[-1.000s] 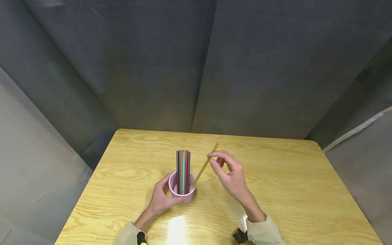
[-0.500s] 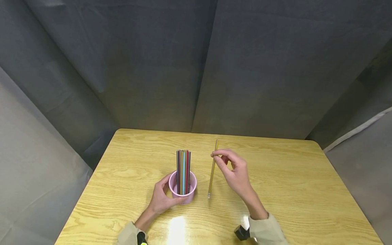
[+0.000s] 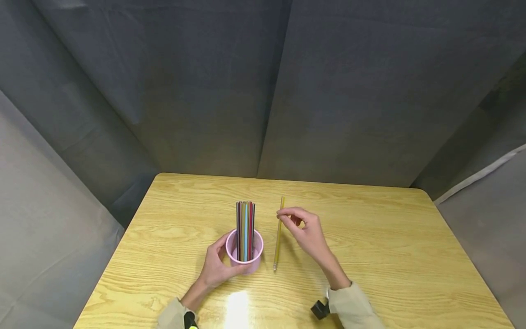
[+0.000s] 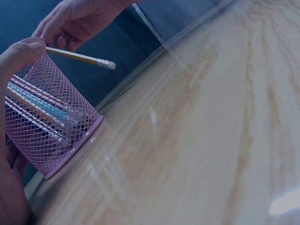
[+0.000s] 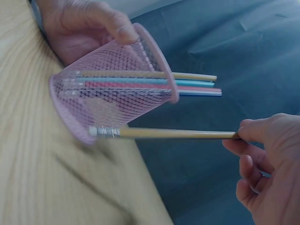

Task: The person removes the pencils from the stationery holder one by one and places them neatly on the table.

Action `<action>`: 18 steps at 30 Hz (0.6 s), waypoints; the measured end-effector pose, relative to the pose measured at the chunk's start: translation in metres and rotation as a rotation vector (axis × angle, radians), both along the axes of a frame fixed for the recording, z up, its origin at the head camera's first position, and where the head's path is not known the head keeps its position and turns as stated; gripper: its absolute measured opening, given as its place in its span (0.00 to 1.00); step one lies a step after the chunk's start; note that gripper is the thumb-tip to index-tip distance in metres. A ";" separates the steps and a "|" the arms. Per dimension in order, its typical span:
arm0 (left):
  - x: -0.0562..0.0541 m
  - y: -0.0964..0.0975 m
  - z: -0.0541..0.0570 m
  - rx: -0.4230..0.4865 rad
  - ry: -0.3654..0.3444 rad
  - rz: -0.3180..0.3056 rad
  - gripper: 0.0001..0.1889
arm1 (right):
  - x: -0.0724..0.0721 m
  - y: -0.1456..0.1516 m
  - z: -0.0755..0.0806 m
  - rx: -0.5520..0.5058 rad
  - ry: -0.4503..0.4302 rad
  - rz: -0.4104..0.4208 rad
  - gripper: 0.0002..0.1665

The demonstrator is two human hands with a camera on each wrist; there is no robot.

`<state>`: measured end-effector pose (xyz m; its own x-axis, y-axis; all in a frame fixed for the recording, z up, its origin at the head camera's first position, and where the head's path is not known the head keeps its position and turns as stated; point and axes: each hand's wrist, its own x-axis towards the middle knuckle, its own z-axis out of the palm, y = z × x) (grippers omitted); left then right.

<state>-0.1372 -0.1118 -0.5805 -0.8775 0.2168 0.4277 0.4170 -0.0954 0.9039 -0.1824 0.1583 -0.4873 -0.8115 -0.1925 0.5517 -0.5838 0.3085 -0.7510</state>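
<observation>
My left hand (image 3: 218,267) holds a pink mesh pencil cup (image 3: 255,266) standing on the table, its thumb along the near side at the rim. Several pencils (image 3: 245,228), among them light blue, red, tan and dark ones, stand together inside the cup. To the right of it, my right hand (image 3: 307,232) pinches a yellow pencil (image 3: 278,242) between thumb and index finger near the upper end. This pencil hangs nearly upright outside the cup, its white eraser (image 5: 93,131) pointing down. In the right wrist view the other fingers are loosely curled.
The wood-grain table (image 3: 390,237) reaches out on both sides of the hands. Dark grey curtains (image 3: 205,91) hang behind its far edge. A black wrist device (image 3: 319,310) sits by the right sleeve (image 3: 353,306).
The yellow pencil's eraser end has come out of the cup to the right, and the pencil has swung from slanted to nearly upright. Lately the right hand moved slightly left and nearer. The left hand stayed still.
</observation>
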 end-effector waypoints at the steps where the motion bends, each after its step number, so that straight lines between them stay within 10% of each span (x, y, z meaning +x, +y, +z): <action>1: 0.000 0.000 0.000 0.001 -0.004 0.002 0.46 | -0.001 0.000 -0.002 0.011 -0.015 -0.003 0.09; 10: 0.000 0.001 0.002 0.020 -0.014 -0.012 0.49 | -0.005 0.000 -0.021 0.167 -0.210 0.028 0.07; 18: 0.000 0.000 0.002 0.013 -0.024 -0.009 0.49 | -0.010 0.001 -0.045 0.194 -0.196 0.057 0.07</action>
